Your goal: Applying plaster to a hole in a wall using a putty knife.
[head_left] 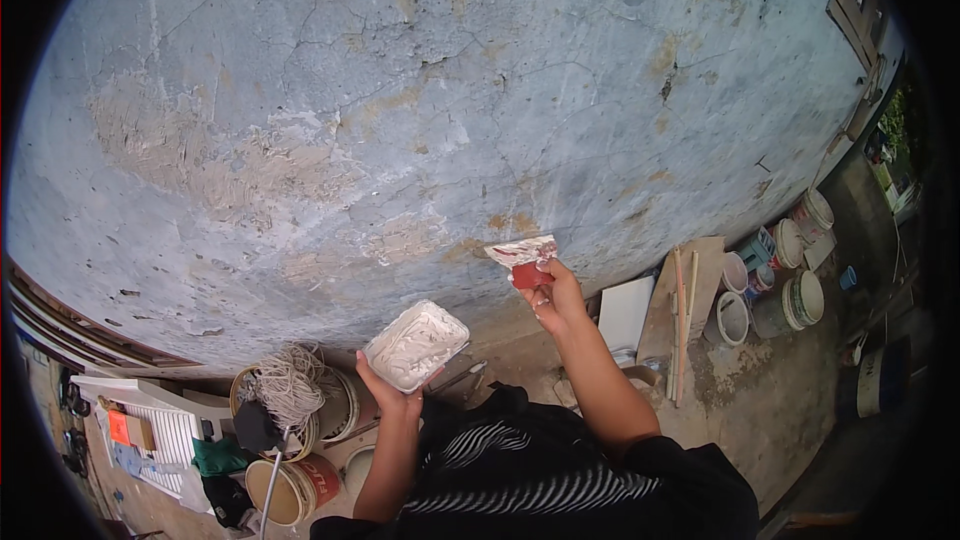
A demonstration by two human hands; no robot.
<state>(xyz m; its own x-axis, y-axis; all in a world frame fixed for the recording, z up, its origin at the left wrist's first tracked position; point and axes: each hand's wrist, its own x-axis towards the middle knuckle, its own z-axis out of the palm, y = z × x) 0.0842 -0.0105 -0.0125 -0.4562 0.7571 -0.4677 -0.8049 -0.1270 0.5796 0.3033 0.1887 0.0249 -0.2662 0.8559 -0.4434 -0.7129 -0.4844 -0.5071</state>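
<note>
"Where's the tray [442, 364]?"
"Left of the scraper [524, 262], paste [418, 340] inside, the wall [560, 60] before both."
"And the buckets [776, 318]?"
"Some far left, others right of the sticks [683, 340], on the floor [740, 420]."

Left side: one loose tangle of off-white cord [290, 382], heaped among buckets [353, 410]; one black item [257, 427] against the cord (soft-looking, its kind too dark to tell); one red-sided bucket [322, 477]; one slender pale pole [272, 488], crossing in front of that bucket; one white slatted panel [178, 432], with orange packet [119, 427] and brown carton [140, 433]; one green cloth [218, 456], just beside the panel. Right side: one white board [625, 315]; one brown board [698, 285], long wooden poles [681, 335] before it; several plastic pails [803, 298]; one blue cup [849, 278], near the pails; one dark drum [890, 380], pale-banded.
</note>
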